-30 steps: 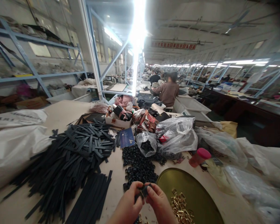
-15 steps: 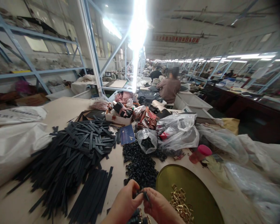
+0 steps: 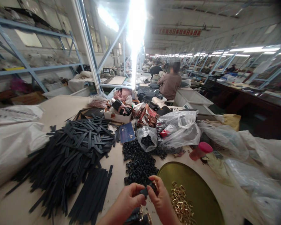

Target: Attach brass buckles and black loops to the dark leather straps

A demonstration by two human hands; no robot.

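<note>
- The left hand (image 3: 128, 200) and right hand (image 3: 162, 202) meet low over the near edge of the counter (image 3: 61, 109). The left fingertips pinch a small black strap piece (image 3: 144, 191), and the right fingertips pinch the gold buckle (image 3: 155, 185) at its far end.
- Both parts are tiny and held by fingertips alone. A slip would likely drop the strap piece into the heap of black rings (image 3: 139, 162) just ahead, where it would be hard to pick out.
- The buckle could spring loose and land off the tray (image 3: 178, 170), which sits just beside the right wrist. A careless nudge might also scatter what the tray holds.
- The round brass-coloured tray holds a loose pile of gold buckles (image 3: 181, 206); most of its surface is bare.
- An open clear bag (image 3: 147, 139) behind the rings holds more black rings.
- A white box (image 3: 118, 117) further back holds mixed dark and reddish bundles.
- A pink-capped bottle (image 3: 200, 151) lies near the tray; I cannot tell its contents.
- Black strips (image 3: 72, 156) lie heaped on the left, in no container.
</note>
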